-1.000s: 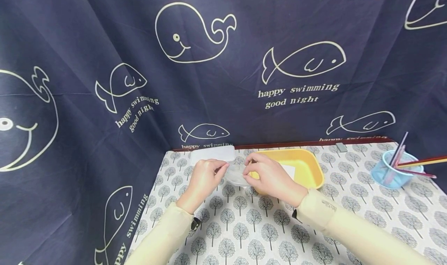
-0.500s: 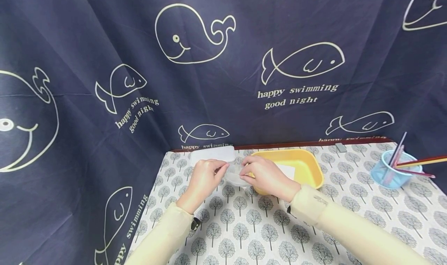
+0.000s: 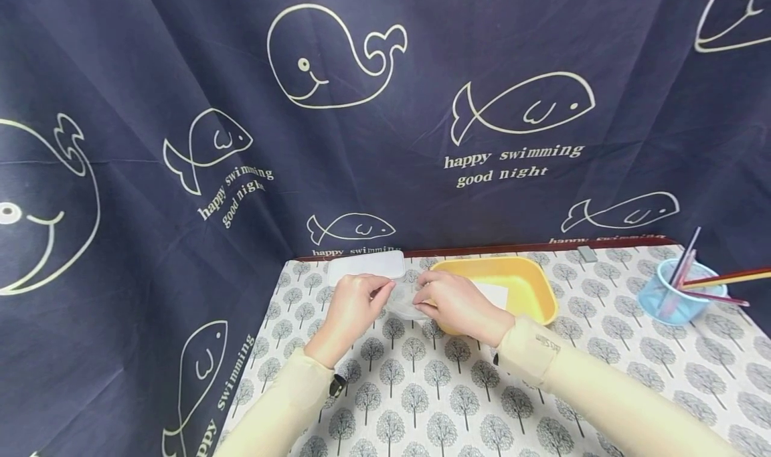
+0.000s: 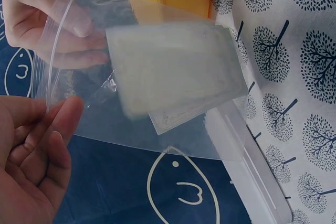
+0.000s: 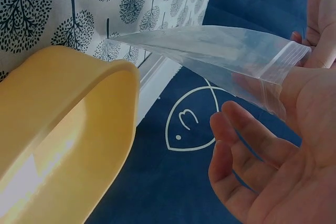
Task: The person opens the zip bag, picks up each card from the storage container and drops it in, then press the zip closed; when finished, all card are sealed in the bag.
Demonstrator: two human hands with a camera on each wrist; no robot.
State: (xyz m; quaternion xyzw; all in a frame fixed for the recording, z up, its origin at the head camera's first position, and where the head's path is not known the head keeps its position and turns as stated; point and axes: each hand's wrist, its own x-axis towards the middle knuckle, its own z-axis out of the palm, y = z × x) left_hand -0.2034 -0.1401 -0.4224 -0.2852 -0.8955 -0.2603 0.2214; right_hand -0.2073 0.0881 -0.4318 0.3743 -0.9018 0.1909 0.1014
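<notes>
A clear zip-lock bag is stretched between my two hands, with its zip strip along the hand end. A pale rectangular slab shows through the plastic, along with a thin printed card partly covered by it. My left hand pinches the zip edge between thumb and fingers. My right hand has its thumb and index finger at the other end of that edge, pinching it; its remaining fingers curl loosely. Part of the right hand is seen through the bag in the left wrist view.
Just right of the bag stands a yellow basin with a white sheet in it. A white tray-like box lies behind my left hand. A blue cup of pencils is at far right, a grey block at the back edge.
My right hand has shifted slightly to the left along the bag's edge, its fingers closer together. The left hand keeps its place.
</notes>
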